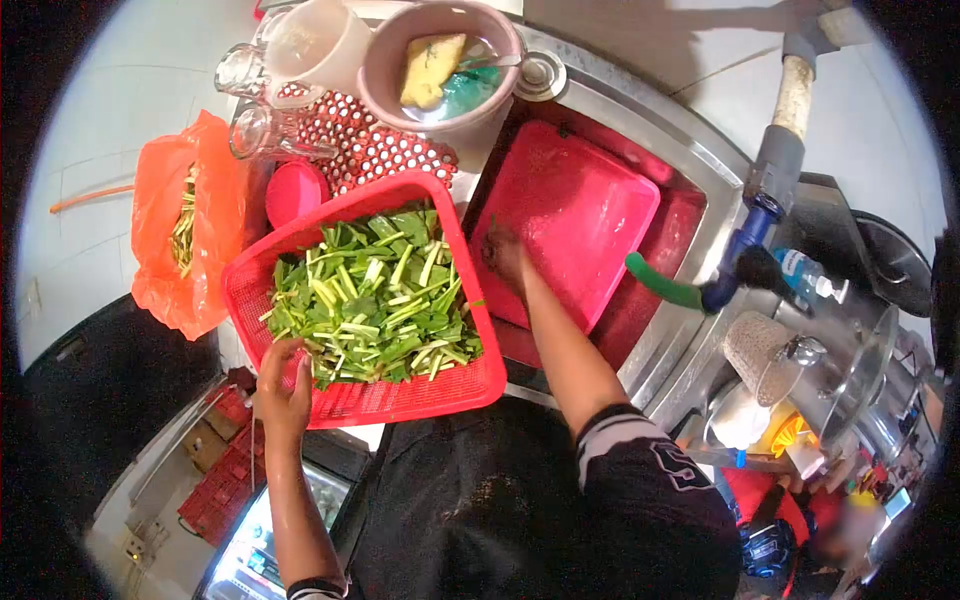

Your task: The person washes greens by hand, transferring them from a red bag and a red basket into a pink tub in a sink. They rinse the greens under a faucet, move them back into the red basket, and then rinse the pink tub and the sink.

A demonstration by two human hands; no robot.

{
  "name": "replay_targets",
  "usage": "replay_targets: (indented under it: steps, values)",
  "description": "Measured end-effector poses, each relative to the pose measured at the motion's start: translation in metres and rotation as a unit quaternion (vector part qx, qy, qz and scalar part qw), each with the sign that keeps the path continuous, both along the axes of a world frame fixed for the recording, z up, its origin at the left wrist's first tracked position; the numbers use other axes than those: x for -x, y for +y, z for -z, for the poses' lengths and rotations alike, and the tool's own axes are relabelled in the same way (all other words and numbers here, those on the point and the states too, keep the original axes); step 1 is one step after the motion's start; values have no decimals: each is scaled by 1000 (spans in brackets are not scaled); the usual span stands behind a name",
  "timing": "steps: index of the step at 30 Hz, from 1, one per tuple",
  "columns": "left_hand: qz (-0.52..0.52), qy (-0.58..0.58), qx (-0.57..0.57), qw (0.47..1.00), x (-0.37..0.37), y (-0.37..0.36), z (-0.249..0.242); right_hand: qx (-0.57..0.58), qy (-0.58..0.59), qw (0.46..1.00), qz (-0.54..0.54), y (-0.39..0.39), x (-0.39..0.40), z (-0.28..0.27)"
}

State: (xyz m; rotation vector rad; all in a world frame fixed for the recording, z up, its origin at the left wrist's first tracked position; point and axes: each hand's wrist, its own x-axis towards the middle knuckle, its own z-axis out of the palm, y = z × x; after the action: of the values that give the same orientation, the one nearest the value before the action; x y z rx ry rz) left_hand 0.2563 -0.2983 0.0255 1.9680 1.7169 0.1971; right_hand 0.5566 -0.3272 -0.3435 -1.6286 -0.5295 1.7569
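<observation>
A red plastic basket (490,350) full of cut leafy greens (375,295) sits at the sink's left side. My left hand (285,385) is at its near left corner, fingers curved against the rim. My right hand (505,255) reaches past the basket's right side to the left edge of a pink tray (575,220), which lies tilted in the metal sink. The fingertips of my right hand are dark and hard to make out, so what they hold, if anything, does not show.
A basin (372,80) with a yellow sponge (432,70), a pitcher (315,45) and glass mugs (255,132) stand beyond the basket. An orange bag (150,230) hangs left. The tap's green hose (665,288) reaches over the sink; a soap bottle (805,275) stands right.
</observation>
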Motion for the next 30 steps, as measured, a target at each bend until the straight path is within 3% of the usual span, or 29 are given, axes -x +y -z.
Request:
replay_targets:
  steps: [2, 3, 5, 6, 7, 11, 14, 15, 16, 18, 19, 21, 23, 24, 25, 27, 29, 30]
  values:
    - [24, -21, -5, 999, 10, 7, 3, 28, 112, 991, 71, -13, -7, -9]
    - [50, -34, -7, 998, 15, 12, 5, -41, -16, 986, 160, -23, -9, -2]
    - [54, -35, -28, 998, 19, 18, 5, 47, 73, 973, 215, -32, -39, -126]
    - [62, -60, -31, 996, 22, 20, 4, 46, 92, 953, 284, -32, -45, -138]
    - [69, -85, -36, 993, 25, 24, 4, 29, 83, 961, 263, -34, -53, -179]
    - [119, -110, -107, 981, 48, 32, 20, -264, -131, 929, 226, -19, -13, -332]
    - [135, -177, -158, 962, 50, 36, 20, -369, -269, 868, 196, 6, 66, -375]
    - [144, -187, -161, 958, 52, 36, 18, -409, -306, 843, 166, 18, 96, -381]
    - [93, -249, -146, 953, 53, 36, 18, -588, -475, 655, -3, 31, 111, -330]
    - [49, -306, -144, 940, 56, 40, 19, -373, -456, 758, -280, 29, 154, -364]
    - [67, -318, -142, 935, 60, 44, 22, -461, -549, 664, -213, 13, 166, -369]
    - [68, -352, -45, 932, 74, 45, 30, -491, -477, 726, -73, -6, 173, -382]
    - [162, -231, -100, 954, 86, 45, 23, -345, -417, 840, -32, -35, 142, -400]
    - [194, -196, -132, 952, 90, 44, 19, -287, -391, 872, 61, -49, 120, -393]
    - [226, -159, -167, 946, 93, 42, 14, -228, -359, 892, 154, -61, 92, -376]
    - [229, -117, -195, 946, 102, 36, 12, -145, -435, 854, 248, -99, 20, -302]
    - [228, -75, -228, 943, 110, 28, 14, 1, -528, 826, 198, -148, -46, -195]
    - [170, -93, -241, 951, 113, 23, 22, 82, -533, 825, 166, -159, -51, -177]
